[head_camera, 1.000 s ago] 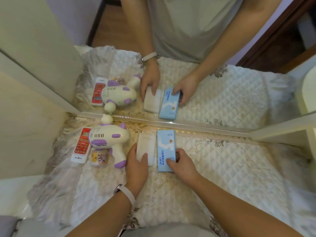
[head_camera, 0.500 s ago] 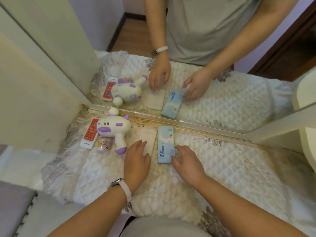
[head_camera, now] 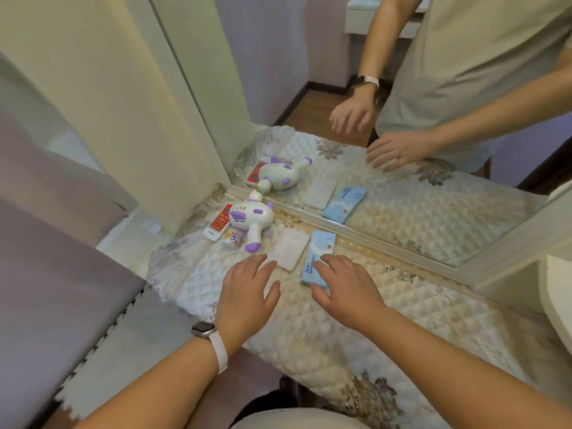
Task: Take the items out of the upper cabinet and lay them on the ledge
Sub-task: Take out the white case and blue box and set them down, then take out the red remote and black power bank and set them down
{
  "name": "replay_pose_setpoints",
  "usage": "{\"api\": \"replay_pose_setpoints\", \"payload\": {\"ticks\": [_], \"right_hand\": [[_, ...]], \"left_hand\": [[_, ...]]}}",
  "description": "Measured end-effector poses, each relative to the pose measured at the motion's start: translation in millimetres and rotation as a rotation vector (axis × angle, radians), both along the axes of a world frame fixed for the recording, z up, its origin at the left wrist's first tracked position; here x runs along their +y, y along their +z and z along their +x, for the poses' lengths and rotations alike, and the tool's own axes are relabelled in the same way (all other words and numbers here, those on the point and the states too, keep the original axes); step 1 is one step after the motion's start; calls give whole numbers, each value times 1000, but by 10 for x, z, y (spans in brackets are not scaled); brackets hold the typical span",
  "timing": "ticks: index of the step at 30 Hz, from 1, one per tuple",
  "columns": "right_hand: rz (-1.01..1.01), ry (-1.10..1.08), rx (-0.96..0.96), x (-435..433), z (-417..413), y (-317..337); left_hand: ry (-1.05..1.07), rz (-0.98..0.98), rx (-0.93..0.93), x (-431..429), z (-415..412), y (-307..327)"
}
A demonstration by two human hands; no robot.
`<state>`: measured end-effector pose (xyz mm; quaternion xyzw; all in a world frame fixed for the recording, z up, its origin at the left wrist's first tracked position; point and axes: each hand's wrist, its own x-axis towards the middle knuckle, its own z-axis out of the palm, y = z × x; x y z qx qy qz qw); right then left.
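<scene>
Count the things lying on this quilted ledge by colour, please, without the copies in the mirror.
Red and white: 1, the handset
White and purple: 1, the toy
Yellow and white: 1, the small packet
Plain white: 1, the flat pack
Light blue: 1, the box
Total: 5

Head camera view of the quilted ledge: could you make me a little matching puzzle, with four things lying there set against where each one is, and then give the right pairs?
Things
1. light blue flat cardboard box
2. white and purple plastic toy blaster
3. red and white keypad handset
4. white flat soft pack

Places
A. farthest left of the four
B. between the toy and the blue box
C. partly under fingers of the right hand
D. muzzle pointing at the mirror

Pairs: 1-C, 2-D, 3-A, 4-B
</scene>
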<state>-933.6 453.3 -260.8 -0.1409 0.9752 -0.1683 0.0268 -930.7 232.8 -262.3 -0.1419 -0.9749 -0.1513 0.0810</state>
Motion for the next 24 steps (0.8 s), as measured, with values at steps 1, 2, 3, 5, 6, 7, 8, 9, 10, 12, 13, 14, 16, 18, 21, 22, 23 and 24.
{"api": "replay_pose_setpoints", "payload": {"ticks": [1,2,3,5,6,7,8,9,10,12,13,14,16,18,21,22,23,24], "right_hand": [[4,37,20,-34,13,25],[9,75,32,-79,27,56],[12,113,45,-135,43,88],[15,186,72,-272,89,153],[11,223,86,-352,115,196],[4,260,100,-439,141,237],[-4,298,108,-533,166,284],[-11,337,119,-630,191,328],[-12,375,131,-729,222,373],[-14,445,161,-930,296,457],[-16,479,175,-1037,339,501],[-14,512,186,-1149,386,547],[-10,572,217,-1389,498,648],[-15,629,258,-1658,638,746],[-15,722,311,-2121,906,878],[-14,752,318,-2294,1016,921],[-14,779,324,-2477,1137,963],[-15,802,328,-2663,1268,1008]], "left_hand": [[-2,-8,18,-44,90,40],[3,-16,25,-92,184,80],[15,-25,23,-143,279,120],[49,-54,12,-259,481,206],[67,-73,9,-329,582,252],[85,-91,10,-403,678,296],[109,-107,9,-483,771,340],[136,-122,6,-562,862,385],[167,-132,7,-643,959,429],[222,-147,28,-810,1158,506],[249,-155,45,-896,1260,545],[276,-162,60,-988,1361,585],[339,-180,69,-1180,1569,671],[421,-215,52,-1398,1801,766],[526,-225,66,-1761,2221,912],[549,-219,77,-1895,2383,946],[572,-214,92,-2038,2558,972],[597,-208,110,-2183,2738,993]]}}
